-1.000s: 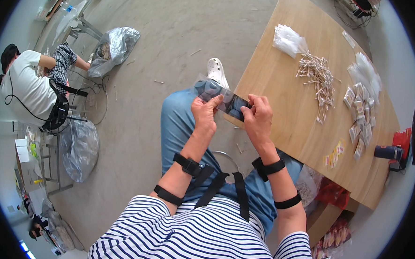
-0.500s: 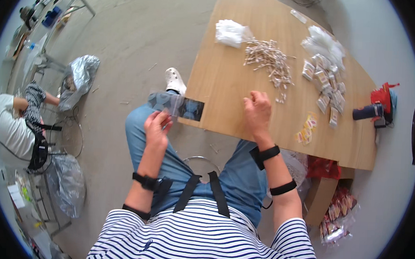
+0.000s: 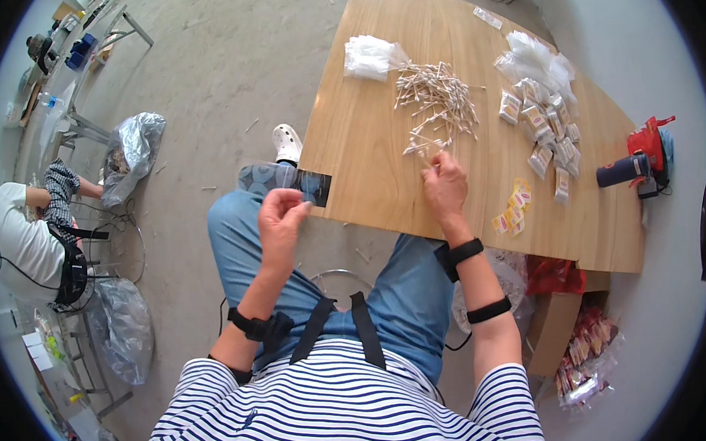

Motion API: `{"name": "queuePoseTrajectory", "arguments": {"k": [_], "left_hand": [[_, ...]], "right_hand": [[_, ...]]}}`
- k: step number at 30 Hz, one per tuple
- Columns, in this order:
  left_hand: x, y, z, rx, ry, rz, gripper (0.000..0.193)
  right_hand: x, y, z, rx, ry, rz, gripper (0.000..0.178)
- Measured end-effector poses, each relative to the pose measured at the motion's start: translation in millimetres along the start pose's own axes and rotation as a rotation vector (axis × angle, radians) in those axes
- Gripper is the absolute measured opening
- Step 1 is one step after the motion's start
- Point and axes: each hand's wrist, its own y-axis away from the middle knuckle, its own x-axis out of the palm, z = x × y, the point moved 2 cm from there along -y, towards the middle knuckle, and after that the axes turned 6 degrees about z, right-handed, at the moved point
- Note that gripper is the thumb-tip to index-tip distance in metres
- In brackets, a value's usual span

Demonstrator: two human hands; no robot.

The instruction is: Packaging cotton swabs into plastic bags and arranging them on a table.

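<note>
A loose pile of cotton swabs [image 3: 439,93] lies on the wooden table [image 3: 365,141]. At its near edge is my right hand [image 3: 446,185], fingers curled in a pinch round a thin cotton swab. My left hand [image 3: 279,223] is over my left thigh, just off the table's corner, its thumb and fingers bent together; whatever they hold is hidden. Beside those fingertips a dark patterned sheet [image 3: 313,188] with a clear part sticks out past the table edge. A stack of clear plastic bags [image 3: 369,58] sits left of the swabs.
Small filled packets [image 3: 540,126] and more clear bags [image 3: 537,62] are heaped at the right. Yellow labels [image 3: 515,209] lie near the front edge. A dark bottle [image 3: 623,169] stands by the wall. Under the table is a cardboard box [image 3: 551,331]; another person [image 3: 29,231] sits far left.
My right hand has closed its fingers at several swabs, which now lie nearer to it. My left hand has drawn back from the clear part of the sheet. The view has shifted slightly.
</note>
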Motion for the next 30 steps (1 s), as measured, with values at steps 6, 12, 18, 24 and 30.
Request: {"name": "queuePoseTrajectory", "arguments": {"k": [6,12,18,24,30], "left_hand": [[58.5,-7.1,-17.2,0.47,-0.718,0.356,0.038],[105.8,-16.1,-6.9,0.514,-1.017,0.532,0.065],[118.9,-20.2,0.2,0.463,-1.212,0.638,0.081],[119.6,-21.1,10.2,0.473,-1.2,0.622,0.083],[119.5,-21.9,9.6,0.476,-1.216,0.623,0.083]], "right_hand": [[-7.2,9.6,8.9,-0.097,-0.116,0.117,0.016],[-28.2,2.3,-8.4,-0.112,-0.077,0.067,0.022],[-79.1,17.6,-125.1,0.004,0.383,-0.323,0.064],[-73.0,41.8,-180.1,0.072,0.473,-0.106,0.1],[-49.6,34.3,-147.4,-0.057,0.377,-0.066,0.106]]}}
